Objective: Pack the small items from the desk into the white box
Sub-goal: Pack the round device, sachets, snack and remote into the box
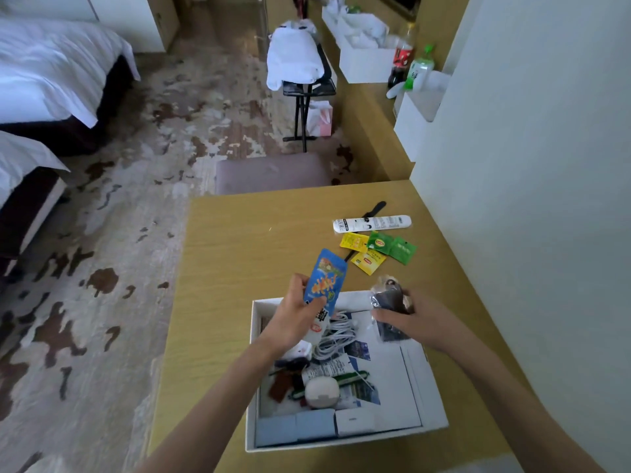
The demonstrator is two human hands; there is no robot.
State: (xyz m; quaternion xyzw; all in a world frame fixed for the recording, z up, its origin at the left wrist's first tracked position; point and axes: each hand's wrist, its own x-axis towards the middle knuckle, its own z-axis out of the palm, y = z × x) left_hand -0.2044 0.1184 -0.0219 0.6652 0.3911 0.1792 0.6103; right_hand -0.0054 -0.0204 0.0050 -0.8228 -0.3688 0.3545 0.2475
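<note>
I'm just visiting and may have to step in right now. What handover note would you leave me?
Left hand: fingers grip a blue printed snack packet above the far edge of the open white cardboard box.
Right hand: holds a dark crinkly packet, also over the box.
Done: a coiled white cable, a round white case and other small items lie inside.
Left: put both packets in, then the yellow and green tea sachets, long white tube and black strip from the wooden desk.

Patterned brown-and-cream carpet (136,186), white-sheeted beds (51,63) (two, left), pale wall (529,114), folding luggage rack (304,97).
</note>
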